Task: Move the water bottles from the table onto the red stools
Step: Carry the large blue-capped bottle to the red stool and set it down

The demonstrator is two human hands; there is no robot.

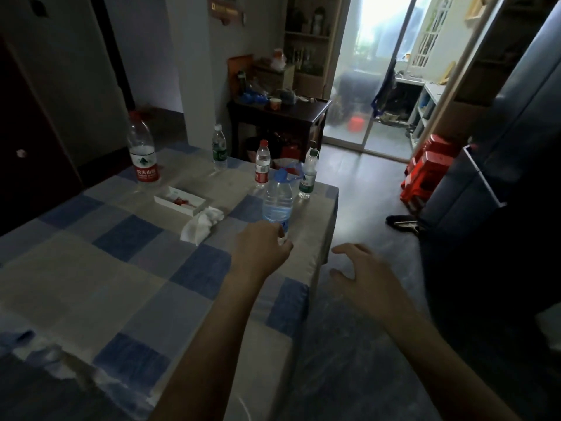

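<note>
Several water bottles stand on the checked table (106,268). A blue-capped bottle (277,202) is near the table's right edge, and my left hand (261,249) is wrapped around its base, hiding the lower part. Behind it stand a red-capped bottle (262,165) and a green-labelled bottle (308,174). Another green-labelled bottle (219,150) and a large red-labelled bottle (142,153) stand at the far side. My right hand (364,275) hovers open over the floor, right of the table. Stacked red stools (425,174) sit on the floor at the right.
A white tray (180,200) and a crumpled tissue (202,224) lie mid-table. A dark side table (279,117) with clutter stands beyond. A black shoe (403,223) lies on the floor by a dark blue cabinet (501,147). Open floor separates table and stools.
</note>
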